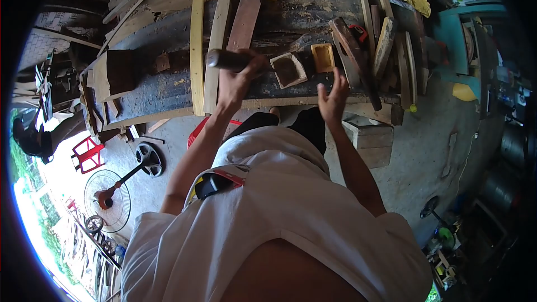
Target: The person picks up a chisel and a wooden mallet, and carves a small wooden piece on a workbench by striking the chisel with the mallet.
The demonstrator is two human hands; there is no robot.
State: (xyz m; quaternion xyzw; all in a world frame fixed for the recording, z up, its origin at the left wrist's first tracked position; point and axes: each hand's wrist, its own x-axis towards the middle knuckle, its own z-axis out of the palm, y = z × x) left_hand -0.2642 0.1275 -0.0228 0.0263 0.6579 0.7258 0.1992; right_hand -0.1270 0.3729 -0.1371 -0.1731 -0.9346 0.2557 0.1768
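Note:
My left hand [241, 81] is closed round a tool with a thick, dark, rounded handle [228, 60]; the handle's blunt end points left, and I cannot tell what kind of tool it is. Just right of that fist sits a small square wooden box [302, 71] with pale rims and a dark hollow. Beside it lies a smaller yellowish wooden box [323, 50], its open side up. My right hand [334, 98] is open at the near side of the yellowish box, thumb and fingers apart, holding nothing.
The dark bench [162, 92] carries a yellow strip [197, 50], a reddish board [243, 22], a wooden block [113, 75], and a dark timber piece [355, 56] among other offcuts at right. A red tape measure [358, 33] lies there. On the floor stands a fan [109, 198].

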